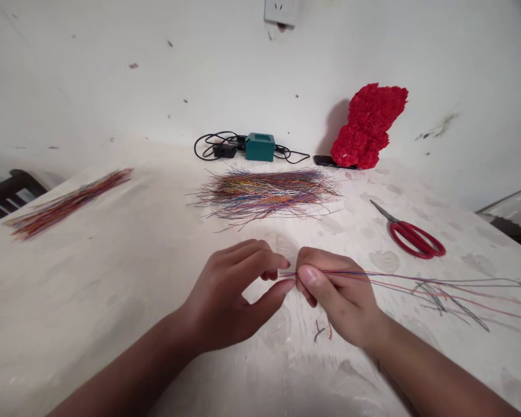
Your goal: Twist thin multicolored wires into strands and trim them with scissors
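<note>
A few thin coloured wires (395,282) run out to the right from my right hand (336,289), which pinches them between thumb and bent fingers. Their short ends poke out on the left side of that grip. Close to those ends is my left hand (238,284), its thumb and forefinger apart with a gap between them. Beyond both hands a large loose pile of multicoloured wires (269,194) lies on the table. Small cut wire pieces (319,331) rest just below my right hand.
Red-handled scissors (417,238) lie at the right, above grey wire scraps (438,298). A narrower wire bundle (69,202) is at the left. Along the wall stand a green box (260,147) with black cables, a dark phone-like object (323,161) and a red flower-like decoration (369,124).
</note>
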Action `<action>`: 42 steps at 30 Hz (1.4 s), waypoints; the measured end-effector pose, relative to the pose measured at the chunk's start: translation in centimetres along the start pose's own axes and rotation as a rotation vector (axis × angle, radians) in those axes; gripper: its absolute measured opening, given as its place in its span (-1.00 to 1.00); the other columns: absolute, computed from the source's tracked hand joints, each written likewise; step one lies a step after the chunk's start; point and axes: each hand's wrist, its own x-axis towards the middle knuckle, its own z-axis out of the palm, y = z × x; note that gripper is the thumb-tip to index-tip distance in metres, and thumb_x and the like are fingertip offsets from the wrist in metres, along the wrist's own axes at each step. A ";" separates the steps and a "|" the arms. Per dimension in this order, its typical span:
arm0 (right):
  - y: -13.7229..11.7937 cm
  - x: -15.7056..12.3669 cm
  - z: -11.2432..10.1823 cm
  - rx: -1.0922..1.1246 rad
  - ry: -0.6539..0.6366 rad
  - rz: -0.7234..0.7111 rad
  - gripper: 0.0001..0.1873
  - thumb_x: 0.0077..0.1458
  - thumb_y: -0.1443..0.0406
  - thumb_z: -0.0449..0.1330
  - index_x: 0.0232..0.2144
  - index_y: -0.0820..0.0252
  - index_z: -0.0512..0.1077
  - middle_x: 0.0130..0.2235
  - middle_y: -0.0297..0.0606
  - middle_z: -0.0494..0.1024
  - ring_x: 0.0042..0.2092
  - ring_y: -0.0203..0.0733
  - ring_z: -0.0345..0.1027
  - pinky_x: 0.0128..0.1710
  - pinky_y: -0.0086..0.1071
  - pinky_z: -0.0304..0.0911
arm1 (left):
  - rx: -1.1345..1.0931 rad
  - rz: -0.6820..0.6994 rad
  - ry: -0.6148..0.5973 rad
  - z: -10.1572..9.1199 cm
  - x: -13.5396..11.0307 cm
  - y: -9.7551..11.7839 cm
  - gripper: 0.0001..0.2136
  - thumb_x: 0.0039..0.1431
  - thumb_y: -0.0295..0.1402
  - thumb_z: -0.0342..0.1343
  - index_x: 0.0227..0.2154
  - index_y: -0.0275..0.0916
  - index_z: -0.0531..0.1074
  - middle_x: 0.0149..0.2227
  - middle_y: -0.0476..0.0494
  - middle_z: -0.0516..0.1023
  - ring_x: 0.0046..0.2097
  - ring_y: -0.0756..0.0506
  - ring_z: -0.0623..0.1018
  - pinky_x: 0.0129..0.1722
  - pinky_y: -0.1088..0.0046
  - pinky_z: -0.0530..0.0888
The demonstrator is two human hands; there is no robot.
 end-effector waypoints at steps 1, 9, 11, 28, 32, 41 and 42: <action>0.0 0.0 0.0 -0.001 -0.001 -0.005 -0.65 0.36 0.26 0.04 -0.51 0.20 0.30 -0.49 -0.36 0.27 -0.46 -0.34 0.14 -0.47 -0.38 0.08 | -0.034 -0.016 -0.006 -0.1 0.0 0.2 -0.85 0.13 -0.53 0.17 -0.25 -0.22 0.42 -0.38 -0.02 0.49 -0.36 0.02 0.46 -0.34 0.48 0.41; -0.1 0.0 -0.1 0.089 0.012 0.055 -0.59 0.37 0.22 0.01 -0.53 0.18 0.35 -0.51 -0.34 0.30 -0.48 -0.30 0.19 -0.50 -0.37 0.11 | -0.394 -0.292 -0.145 -1.6 0.6 0.6 -0.90 0.28 -0.42 0.08 -0.22 -0.19 0.49 -0.35 -0.01 0.55 -0.33 0.01 0.50 -0.30 0.49 0.47; -0.1 0.0 -0.2 0.121 0.017 0.086 -0.58 0.36 0.19 0.02 -0.54 0.18 0.36 -0.52 -0.32 0.30 -0.47 -0.28 0.22 -0.51 -0.37 0.12 | -0.468 -0.338 -0.160 -1.6 0.8 0.4 -0.91 0.26 -0.40 0.12 -0.23 -0.18 0.51 -0.35 -0.01 0.57 -0.31 0.01 0.52 -0.29 0.49 0.48; -0.6 0.0 -0.1 0.231 -0.100 0.141 -0.55 0.37 0.20 0.03 -0.58 0.20 0.33 -0.54 -0.33 0.32 -0.44 -0.29 0.24 -0.46 -0.38 0.13 | -0.870 -0.499 -0.252 -1.2 0.7 -0.5 -0.97 0.18 -0.44 0.24 -0.33 -0.24 0.57 -0.43 -0.05 0.55 -0.38 0.03 0.50 -0.36 0.52 0.45; -0.7 0.0 -0.1 0.262 -0.114 0.155 -0.54 0.36 0.19 0.04 -0.58 0.21 0.34 -0.53 -0.31 0.33 -0.43 -0.28 0.27 -0.46 -0.38 0.13 | -0.904 -0.525 -0.281 -1.3 0.7 -0.5 -0.97 0.18 -0.45 0.23 -0.37 -0.26 0.55 -0.45 -0.04 0.53 -0.38 0.04 0.49 -0.36 0.52 0.44; -0.6 0.0 -0.1 0.284 -0.125 0.172 -0.52 0.35 0.16 0.04 -0.60 0.21 0.36 -0.53 -0.29 0.35 -0.41 -0.23 0.33 -0.46 -0.36 0.16 | -1.018 -0.530 -0.342 -1.5 0.7 -0.6 -0.93 0.23 -0.43 0.18 -0.30 -0.27 0.56 -0.42 -0.06 0.56 -0.37 0.05 0.52 -0.32 0.53 0.49; -0.6 0.0 -0.1 0.280 -0.129 0.170 -0.52 0.35 0.16 0.04 -0.59 0.20 0.36 -0.53 -0.29 0.35 -0.40 -0.23 0.34 -0.46 -0.36 0.16 | -1.020 -0.527 -0.342 -1.5 0.7 -0.7 -0.94 0.23 -0.43 0.18 -0.31 -0.26 0.56 -0.42 -0.06 0.56 -0.37 0.05 0.52 -0.32 0.53 0.50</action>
